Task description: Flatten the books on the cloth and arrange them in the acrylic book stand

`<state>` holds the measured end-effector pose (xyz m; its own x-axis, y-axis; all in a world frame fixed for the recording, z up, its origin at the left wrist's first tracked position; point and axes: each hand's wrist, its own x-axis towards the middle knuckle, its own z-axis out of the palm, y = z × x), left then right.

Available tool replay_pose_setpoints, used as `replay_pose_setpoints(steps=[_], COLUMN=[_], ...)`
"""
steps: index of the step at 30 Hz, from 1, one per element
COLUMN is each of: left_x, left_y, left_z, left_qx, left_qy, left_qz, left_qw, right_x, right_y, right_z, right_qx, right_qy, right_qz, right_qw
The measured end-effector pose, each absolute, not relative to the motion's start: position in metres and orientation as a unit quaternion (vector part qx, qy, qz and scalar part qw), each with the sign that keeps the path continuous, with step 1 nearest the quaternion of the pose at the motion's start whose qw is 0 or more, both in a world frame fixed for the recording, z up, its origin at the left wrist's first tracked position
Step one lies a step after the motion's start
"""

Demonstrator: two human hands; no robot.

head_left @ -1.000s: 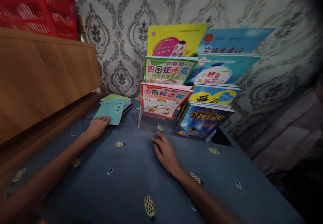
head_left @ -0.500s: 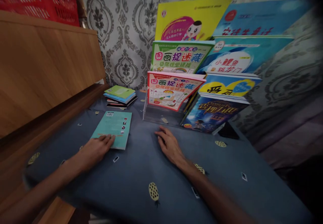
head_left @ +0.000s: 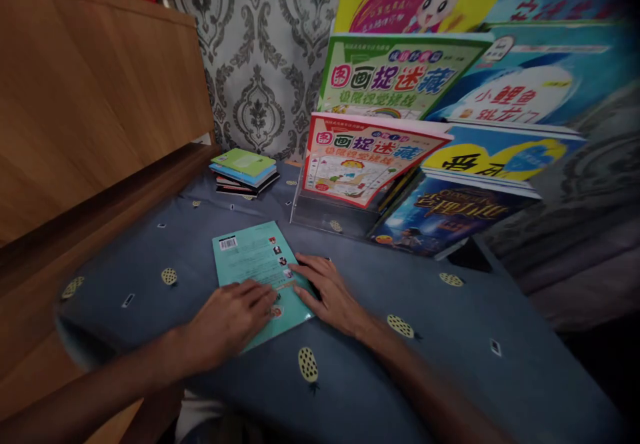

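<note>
A thin teal book lies back cover up on the blue patterned cloth, its barcode at the far left corner. My left hand rests flat on the book's near half, fingers stretched out. My right hand lies open at the book's right edge, fingertips touching it. Behind, a clear tiered stand holds several children's books, the front one a red-and-white picture book.
A small stack of books with a green one on top sits at the back left by the patterned wall. A wooden board runs along the left. A dark-covered book leans at the stand's right.
My left hand has dragged the teal book off the stack, across the cloth toward me and to the right. My right hand has shifted left to meet its edge. The view has moved closer.
</note>
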<state>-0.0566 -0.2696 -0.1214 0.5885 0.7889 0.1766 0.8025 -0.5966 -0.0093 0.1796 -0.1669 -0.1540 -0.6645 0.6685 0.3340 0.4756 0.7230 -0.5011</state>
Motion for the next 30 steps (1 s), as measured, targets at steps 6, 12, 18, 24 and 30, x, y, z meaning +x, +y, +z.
replay_pose_setpoints(steps=[6,12,18,24,30], left_x=[-0.095,-0.082,-0.076,-0.096,-0.143], left_y=[-0.213,-0.153,-0.13,-0.152,-0.202], left_z=[-0.13,-0.128,-0.13,-0.134,-0.135], left_qx=[-0.868,-0.86,-0.858,-0.845,-0.818], left_qy=[-0.489,-0.505,-0.508,-0.528,-0.568], left_qz=[-0.087,-0.07,-0.078,-0.079,-0.092], left_qw=[0.012,0.013,0.016,-0.007,0.002], right_x=[0.177,0.178,0.177,0.175,0.176], right_y=[-0.166,-0.167,-0.168,-0.169,-0.169], right_z=[-0.155,-0.153,-0.149,-0.148,-0.151], right_qx=[-0.311,-0.319,-0.315,-0.324,-0.322], right_qy=[-0.903,-0.906,-0.909,-0.907,-0.912], right_qz=[0.179,0.175,0.166,0.159,0.142], right_qw=[0.238,0.215,0.217,0.216,0.212])
